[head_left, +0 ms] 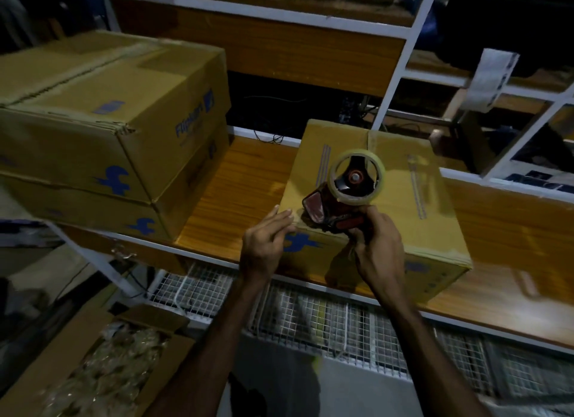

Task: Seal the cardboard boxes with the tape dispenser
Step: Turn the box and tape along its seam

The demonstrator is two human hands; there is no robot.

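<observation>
A closed brown cardboard box was observed on the wooden shelf, its near edge pressed by the left hand's straight fingers, while the red tape dispenser was gripped by the right hand.

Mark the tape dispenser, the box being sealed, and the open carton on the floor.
tape dispenser [357,180]: head view, hub of its roll.
box being sealed [400,184]: head view, bare top face.
open carton [149,319]: head view, its raised flap.

Two bare forearms, no sleeves visible; left hand and right hand ungloved, no rings, no watch.
</observation>
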